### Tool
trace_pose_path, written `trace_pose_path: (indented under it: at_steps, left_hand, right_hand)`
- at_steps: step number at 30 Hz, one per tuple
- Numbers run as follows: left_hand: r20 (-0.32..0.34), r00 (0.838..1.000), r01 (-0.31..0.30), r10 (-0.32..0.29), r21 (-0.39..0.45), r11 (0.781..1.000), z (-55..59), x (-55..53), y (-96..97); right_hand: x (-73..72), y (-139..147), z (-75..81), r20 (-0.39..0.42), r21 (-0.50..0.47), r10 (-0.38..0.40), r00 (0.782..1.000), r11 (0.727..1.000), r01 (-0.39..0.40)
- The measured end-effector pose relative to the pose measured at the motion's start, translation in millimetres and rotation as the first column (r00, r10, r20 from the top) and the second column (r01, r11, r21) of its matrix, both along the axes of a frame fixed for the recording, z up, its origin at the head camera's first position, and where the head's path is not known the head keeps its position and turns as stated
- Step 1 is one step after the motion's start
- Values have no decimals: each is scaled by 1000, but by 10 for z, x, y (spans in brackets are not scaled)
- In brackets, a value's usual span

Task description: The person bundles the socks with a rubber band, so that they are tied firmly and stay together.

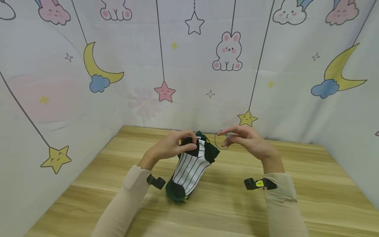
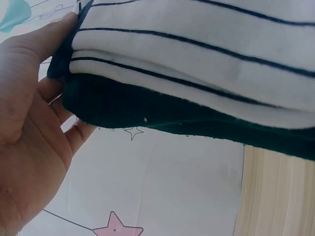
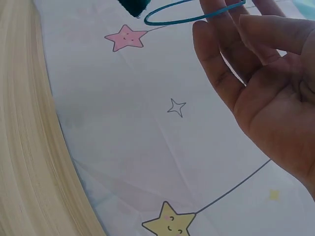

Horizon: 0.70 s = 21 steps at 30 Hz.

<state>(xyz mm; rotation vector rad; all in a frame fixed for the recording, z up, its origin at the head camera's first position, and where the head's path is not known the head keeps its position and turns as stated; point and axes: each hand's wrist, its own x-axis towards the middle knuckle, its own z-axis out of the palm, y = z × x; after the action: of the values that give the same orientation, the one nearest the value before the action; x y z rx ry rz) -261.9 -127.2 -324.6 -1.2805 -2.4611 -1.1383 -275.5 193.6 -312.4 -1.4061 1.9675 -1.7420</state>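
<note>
A pair of socks (image 1: pixel 189 172), white with black stripes over dark green, hangs at a slant from my left hand (image 1: pixel 174 144). That hand pinches the upper end by the cuffs, thumb in front. In the left wrist view, the striped sock (image 2: pixel 197 39) lies over a dark green one (image 2: pixel 128 105), and some fingers are behind the fabric. To the right, my right hand (image 1: pixel 251 140) holds a thin rubber band (image 3: pixel 170 22) at its curved fingertips. The band forms a round loop beside the dark green cuff, apart from the socks.
A wood-grain table (image 1: pixel 225 204) spreads beneath both hands. Behind it hangs a white backdrop (image 1: pixel 189 69) printed with stars, moons and rabbits, close beyond the table's far edge. Each wrist wears a black camera strap (image 1: pixel 267 183).
</note>
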Motion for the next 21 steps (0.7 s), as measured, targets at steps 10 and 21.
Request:
trace_pose_path:
  at_steps: [10,21]
  left_hand:
    - [5,1000,-1,1,-1,1000,17,-4,-7]
    - [-15,1000,2,-2,12,1000,26,5,1]
  right_hand:
    - [11,-41,0,13,6,22,1000,1000,-22]
    - [35,-134,-4,176,2,-42,983,999,42]
